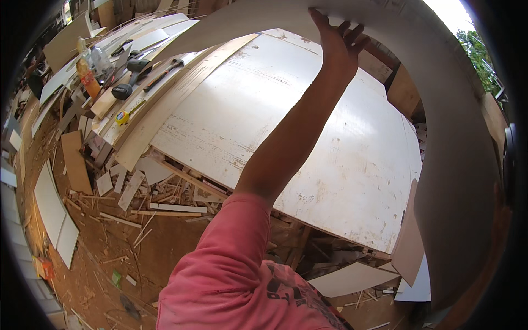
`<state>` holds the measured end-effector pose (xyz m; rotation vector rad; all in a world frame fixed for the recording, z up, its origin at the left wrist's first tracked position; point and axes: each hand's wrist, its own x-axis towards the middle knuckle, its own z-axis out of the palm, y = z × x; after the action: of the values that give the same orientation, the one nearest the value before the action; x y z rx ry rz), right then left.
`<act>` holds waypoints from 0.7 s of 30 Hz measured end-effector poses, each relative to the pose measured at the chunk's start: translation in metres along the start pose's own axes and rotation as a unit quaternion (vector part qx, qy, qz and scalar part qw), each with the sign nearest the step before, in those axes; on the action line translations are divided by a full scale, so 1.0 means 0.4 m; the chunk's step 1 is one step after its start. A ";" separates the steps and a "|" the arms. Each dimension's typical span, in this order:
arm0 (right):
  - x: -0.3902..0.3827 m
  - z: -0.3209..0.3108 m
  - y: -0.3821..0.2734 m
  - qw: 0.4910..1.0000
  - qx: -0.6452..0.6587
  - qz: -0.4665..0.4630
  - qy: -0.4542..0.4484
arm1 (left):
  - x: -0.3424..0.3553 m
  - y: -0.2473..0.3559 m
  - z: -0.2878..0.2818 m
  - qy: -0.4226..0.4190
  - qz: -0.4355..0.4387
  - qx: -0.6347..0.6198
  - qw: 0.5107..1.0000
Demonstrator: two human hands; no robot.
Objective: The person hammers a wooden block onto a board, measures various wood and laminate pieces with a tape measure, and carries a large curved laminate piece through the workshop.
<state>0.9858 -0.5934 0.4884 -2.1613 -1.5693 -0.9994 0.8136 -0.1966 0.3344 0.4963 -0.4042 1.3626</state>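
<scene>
A large pale panel [445, 143] arches across the top and right of the head view, raised above a worktable. Against its underside, my left hand [338, 38] reaches up at the end of a stretched arm, with fingers spread and the tips touching the panel. My right arm [492, 242] shows dark along the right rim, beside the panel's outer side. The fingers of that hand cannot be made out in the shadow. Below the left arm lies a wide white sheet [231, 110], scuffed and stained, covering the tabletop.
Left of the sheet sit a cordless drill [125, 82], a hammer [164, 76], a yellow tape measure [122, 117] and a bottle of orange liquid [88, 77]. Wood strips and offcuts [132, 190] litter the brown floor. White boards [55, 214] lie at left; another board [352, 279] rests below the table's front edge.
</scene>
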 end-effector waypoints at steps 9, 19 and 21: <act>-0.203 0.188 0.061 0.934 -0.019 -0.339 -0.109 | -0.520 -0.053 -0.068 0.217 -0.038 -0.044 0.974; -0.557 0.397 0.009 0.931 0.136 -0.193 -0.278 | -1.072 -0.120 -0.110 0.009 -0.525 0.256 0.812; -0.609 0.409 -0.008 0.939 0.129 -0.187 -0.258 | -1.122 -0.154 -0.083 -0.041 -0.569 0.232 0.788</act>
<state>1.0015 -0.6696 0.2054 -2.0799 -2.2652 -0.2762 0.7990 -0.5546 0.0551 0.9970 0.2041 0.2211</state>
